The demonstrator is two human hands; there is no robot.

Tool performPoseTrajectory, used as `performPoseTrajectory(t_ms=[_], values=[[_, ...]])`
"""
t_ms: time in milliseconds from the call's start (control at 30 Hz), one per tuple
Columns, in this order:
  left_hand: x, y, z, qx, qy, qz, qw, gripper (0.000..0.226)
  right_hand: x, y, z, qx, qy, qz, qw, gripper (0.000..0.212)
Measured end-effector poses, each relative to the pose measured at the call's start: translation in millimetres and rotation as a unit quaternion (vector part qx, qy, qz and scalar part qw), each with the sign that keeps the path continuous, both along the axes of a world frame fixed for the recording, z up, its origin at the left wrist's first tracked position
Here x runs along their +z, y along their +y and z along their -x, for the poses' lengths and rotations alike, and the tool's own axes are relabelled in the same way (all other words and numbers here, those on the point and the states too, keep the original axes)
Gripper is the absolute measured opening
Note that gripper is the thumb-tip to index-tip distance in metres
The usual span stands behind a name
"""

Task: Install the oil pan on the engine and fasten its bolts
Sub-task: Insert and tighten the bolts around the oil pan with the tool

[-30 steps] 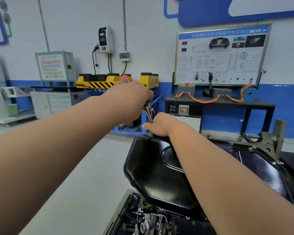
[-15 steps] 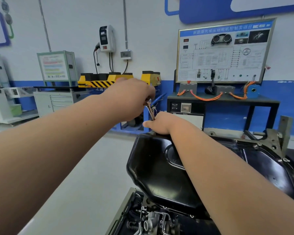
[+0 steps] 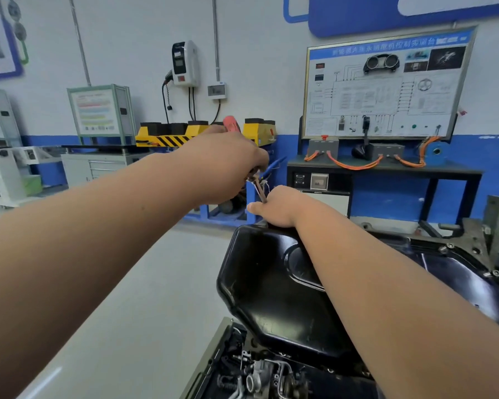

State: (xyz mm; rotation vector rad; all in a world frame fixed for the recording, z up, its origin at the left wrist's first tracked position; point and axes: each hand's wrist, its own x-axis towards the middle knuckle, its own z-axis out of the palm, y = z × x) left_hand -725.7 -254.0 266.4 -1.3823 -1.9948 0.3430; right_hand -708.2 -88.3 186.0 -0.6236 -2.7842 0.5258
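**Two hands at the far edge of the pan**

Under it all, a pale grey floor (image 3: 144, 298).

Low on the right, a big black pan (image 3: 271, 300), shiny, lying bulging side up on top of the engine (image 3: 260, 375). Little engine parts peeking out under its near edge.

Far back by the wall, a white board (image 3: 386, 87) full of thin drawn lines. Below it, a dark table (image 3: 386, 171) with orange wires (image 3: 355, 166) looped along the top. Left of the table, a yellow stand (image 3: 202, 133) with black stripes.

Stretched out over the floor, the left hand (image 3: 225, 168), closed in a fist round a tool (image 3: 231, 124). Red end of the tool poking out above the fist. Thin metal rod slanting down from under the fist to the right hand, its tip lost behind that hand.

At the far edge of the pan, the right hand (image 3: 280, 207), back side up, thumb out to the left. Fingers hidden behind the hand, so no telling if curled round anything or lying flat.

Smallest of all, silver bolts (image 3: 443, 249) on the pan's right rim, well apart from both hands.
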Motion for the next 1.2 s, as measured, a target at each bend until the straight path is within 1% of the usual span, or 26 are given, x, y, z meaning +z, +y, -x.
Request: performPoseTrajectory(t_ms=[67,100,167,200,233,267,300,333,400,433,467,500,567,600,633,667,733,800,833,867,900,967,1000,1033,1133,1200], values=[[-1.6,0.5,-1.1,-0.025,0.016,-0.018,0.999,0.018,1.5,-0.6,-1.6,0.001,-0.004,-0.005,1.000,0.042],[-2.9,0.8,-3.0,-0.019,0.016,-0.035,0.999,0.023,2.1,-1.7,-1.6,0.003,-0.009,-0.010,1.000,0.040],[-3.9,2.4,-7.5,0.050,-0.034,-0.074,0.995,0.047,2.9,-6.2,-1.7,0.011,-0.031,-0.012,0.999,0.034],[-5.1,4.2,-9.8,0.081,-0.076,-0.100,0.989,0.056,2.9,-8.5,-0.7,0.013,-0.041,-0.004,0.999,0.032],[-6.5,5.5,-12.9,0.104,-0.129,-0.123,0.978,0.062,2.8,-10.5,-0.7,0.012,-0.043,0.014,0.999,0.029],[-7.5,7.8,-14.3,0.109,-0.166,-0.146,0.969,0.063,3.0,-11.7,-1.7,0.014,-0.042,0.027,0.999,0.025],[-8.0,10.4,-13.4,0.105,-0.178,-0.158,0.966,0.059,3.2,-11.5,-1.9,0.010,-0.035,0.029,0.999,0.024],[-6.7,12.8,-15.5,0.091,-0.173,-0.149,0.969,0.051,3.4,-9.7,-1.8,0.008,-0.028,0.015,0.999,0.027],[-1.7,13.1,-17.0,0.073,-0.137,-0.099,0.983,0.018,2.1,-4.2,-1.2,0.000,-0.017,-0.001,1.000,0.037],[0.6,11.2,-15.8,0.076,-0.115,-0.068,0.988,0.017,1.5,-2.6,-0.2,-0.004,-0.011,0.001,1.000,0.040],[1.9,9.9,-12.6,0.077,-0.084,-0.037,0.993,0.031,0.9,-1.0,-0.3,-0.006,-0.006,0.002,1.000,0.041],[2.3,8.1,-8.6,0.072,-0.055,-0.012,0.996,0.037,1.0,0.4,0.2,-0.007,-0.004,0.002,1.000,0.041],[0.9,4.7,-5.1,0.039,-0.026,-0.032,0.998,0.032,-0.3,3.4,1.3,-0.007,0.001,-0.001,1.000,0.040],[-0.2,2.9,-2.6,0.036,-0.026,-0.057,0.997,0.028,-0.7,4.1,2.2,-0.006,0.006,-0.003,1.000,0.039],[-1.4,1.5,-2.2,0.040,-0.031,-0.081,0.995,0.029,-0.7,4.1,3.2,-0.006,0.007,-0.002,1.000,0.038],[-1.4,1.6,-2.5,0.059,-0.046,-0.094,0.993,0.037,-0.7,3.3,3.8,-0.008,0.006,-0.002,1.000,0.037],[-2.1,5.2,-4.3,0.102,-0.122,-0.112,0.981,0.057,-0.6,-0.2,5.1,-0.013,-0.010,-0.010,1.000,0.032],[-1.7,9.9,-9.3,0.114,-0.223,-0.128,0.960,0.062,-0.1,-2.4,5.4,-0.010,-0.023,-0.020,1.000,0.022],[-1.3,12.3,-10.1,0.116,-0.242,-0.132,0.954,0.061,-0.4,-2.2,4.6,-0.008,-0.020,-0.017,1.000,0.021],[-0.2,13.9,-13.6,0.113,-0.240,-0.121,0.956,0.055,-0.7,-0.7,3.3,-0.007,-0.013,-0.014,1.000,0.022],[1.5,15.2,-16.8,0.098,-0.213,-0.103,0.967,0.044,-1.1,1.3,2.1,-0.007,-0.004,-0.013,1.000,0.024],[6.5,13.5,-19.7,0.079,-0.120,-0.061,0.988,0.014,-0.7,3.9,0.9,-0.007,0.007,-0.016,1.000,0.029],[7.8,12.0,-18.9,0.082,-0.086,-0.043,0.992,0.021,-0.3,4.8,0.8,-0.007,0.011,-0.010,1.000,0.032],[7.7,10.2,-17.3,0.079,-0.075,-0.036,0.993,0.028,0.6,5.2,1.3,-0.007,0.015,0.000,1.000,0.034],[4.0,8.0,-12.7,0.057,-0.086,-0.054,0.993,0.021,1.2,4.7,2.0,-0.007,0.009,0.002,1.000,0.038],[0.9,7.7,-9.3,0.082,-0.128,-0.063,0.986,0.038,-0.2,1.8,4.4,0.000,-0.012,-0.014,1.000,0.035]])
